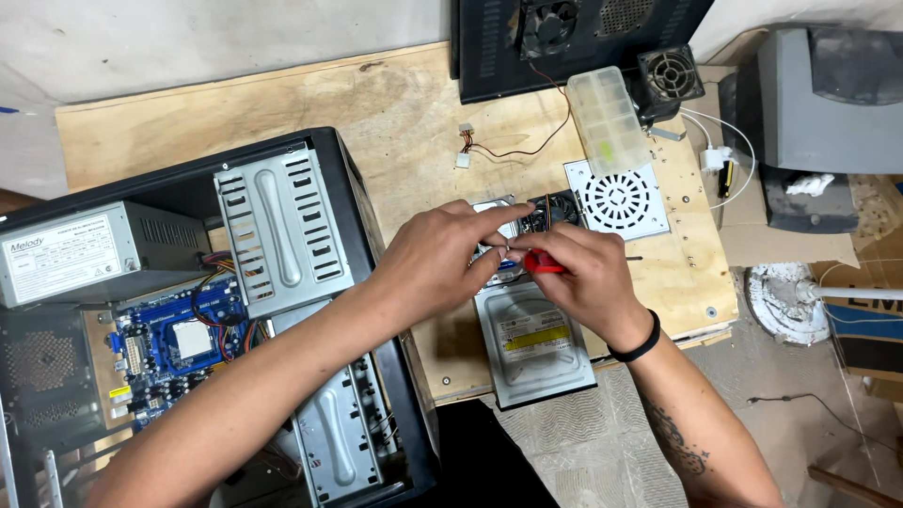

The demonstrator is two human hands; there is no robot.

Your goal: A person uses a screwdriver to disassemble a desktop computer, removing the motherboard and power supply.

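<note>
An open black computer case (376, 282) lies on its side at the left of a plywood tabletop (395, 103), its grey power supply (89, 249) at the far left above a blue motherboard (179, 343), with perforated metal drive cages (282, 230) just to the right. Across the case reaches the person's left arm; the left hand (437, 259) is curled, thumb and forefinger pinching a small metal part (505, 247), possibly a screw, though it is too small to tell. Touching it from the right, the right hand (588, 277) is clenched around a red-handled screwdriver (544, 265), a black band on the wrist. Both hands meet over an optical drive (536, 343), which lies flat near the tabletop's front edge, its yellow-striped label facing up. Behind the hands sit a second drive (494, 209), mostly hidden, and a small black fan (555, 209). Just right of them lies a white perforated fan grille (619, 199), with a clear plastic compartment box (609, 118) beyond it. A black side panel (574, 42) with a fan rests at the back, and another loose fan (670, 73) sits to its right. Off the tabletop, at the far right, stands a grey machine (828, 103).
</note>
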